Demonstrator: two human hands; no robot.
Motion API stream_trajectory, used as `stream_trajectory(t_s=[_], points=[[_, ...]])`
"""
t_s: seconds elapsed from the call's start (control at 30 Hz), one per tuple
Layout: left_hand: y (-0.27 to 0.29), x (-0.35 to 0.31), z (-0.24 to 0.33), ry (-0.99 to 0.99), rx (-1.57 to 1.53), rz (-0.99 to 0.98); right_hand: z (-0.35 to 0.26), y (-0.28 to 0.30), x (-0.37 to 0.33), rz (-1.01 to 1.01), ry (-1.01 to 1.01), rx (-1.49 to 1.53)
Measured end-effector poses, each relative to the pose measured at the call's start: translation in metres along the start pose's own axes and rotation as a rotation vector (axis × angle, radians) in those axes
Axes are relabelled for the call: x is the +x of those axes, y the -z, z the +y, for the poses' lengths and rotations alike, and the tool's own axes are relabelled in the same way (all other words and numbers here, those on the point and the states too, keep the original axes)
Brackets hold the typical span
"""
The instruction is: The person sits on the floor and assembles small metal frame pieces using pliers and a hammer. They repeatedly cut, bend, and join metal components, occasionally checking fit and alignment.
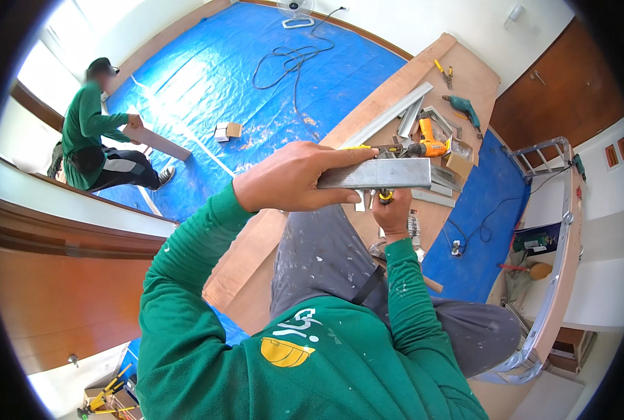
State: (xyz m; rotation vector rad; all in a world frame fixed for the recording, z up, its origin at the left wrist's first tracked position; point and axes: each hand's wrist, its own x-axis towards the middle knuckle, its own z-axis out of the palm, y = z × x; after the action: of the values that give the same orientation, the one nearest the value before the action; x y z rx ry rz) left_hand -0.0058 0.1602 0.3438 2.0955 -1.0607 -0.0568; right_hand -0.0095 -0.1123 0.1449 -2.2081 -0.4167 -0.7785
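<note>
My left hand (291,176) is closed round one end of a short grey metal channel (378,173), fingers over its top and thumb beneath. The channel is held level above the plywood. Just below it, my right hand (394,212) grips a tool with a yellow-and-black handle (385,197); the channel hides much of this tool, so its kind cannot be told. Behind the channel, an orange drill (429,140) lies on the plywood sheet (256,255). Several metal channels (392,112) lie beyond it, near an open cardboard box (459,161).
A teal drill (464,112) and yellow-handled pliers (445,73) lie at the plywood's far right. Blue sheeting (200,77) covers the floor, with a black cable (291,66) on it. A person (91,133) at left holds a long board (158,143). A ladder (560,259) lies at right.
</note>
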Motion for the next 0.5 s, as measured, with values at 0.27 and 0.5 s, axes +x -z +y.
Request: stream_trajectory(t_s=[0.27,0.5], points=[[0.0,0.003,0.009,-0.009,-0.017,0.002,0.01,-0.003,-0.002,-0.004,-0.003,0.0],[0.004,0.012,-0.02,0.221,-0.111,-0.051,-0.01,-0.007,0.007,-0.085,-0.181,0.147]])
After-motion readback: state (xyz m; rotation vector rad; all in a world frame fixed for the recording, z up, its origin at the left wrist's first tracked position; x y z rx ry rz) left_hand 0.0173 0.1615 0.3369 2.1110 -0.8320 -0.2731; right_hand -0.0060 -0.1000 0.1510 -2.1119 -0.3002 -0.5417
